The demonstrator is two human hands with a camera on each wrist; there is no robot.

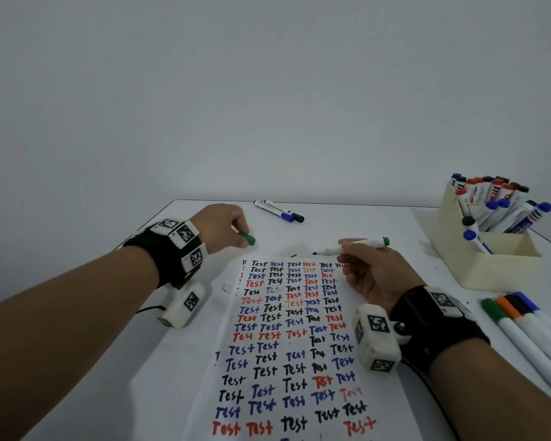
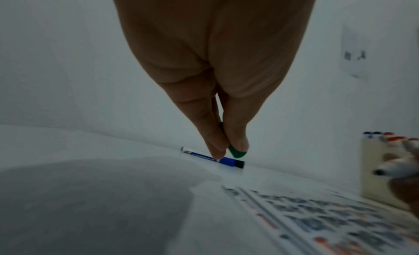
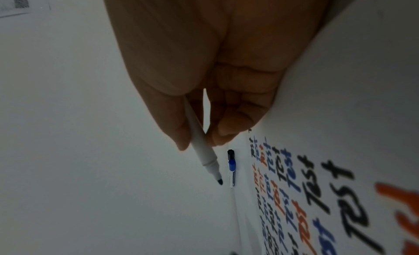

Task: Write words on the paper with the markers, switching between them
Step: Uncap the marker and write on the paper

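I counted two hands over the white table (image 1: 185, 361), well apart. My left hand (image 1: 221, 226) pinched a green cap (image 1: 248, 238) between thumb and fingertip, lifted just off the surface, up and left of the sheet's top corner. My right hand (image 1: 374, 270) curled around one uncapped green marker (image 1: 352, 246), barrel lying nearly level, dark tip pointing toward the left hand and hovering just past the top edge of the paper (image 1: 293, 345) (tip not touching the sheet, as far as the right wrist view showed).

One paper lay between my forearms, running back toward me, packed with rows of "Test" in black, blue and red. Beyond both hands, near the table's far edge, I counted two capped markers side by side: a blue marker (image 1: 272, 211) and a black marker (image 1: 285, 211), touching or nearly so.

Right of my right hand stood one cream box (image 1: 490, 265) crammed with markers, too many overlapping to count reliably. Just beside my right wrist lay a row of four loose markers (image 1: 522, 332): green, orange, black, blue caps, packed together.
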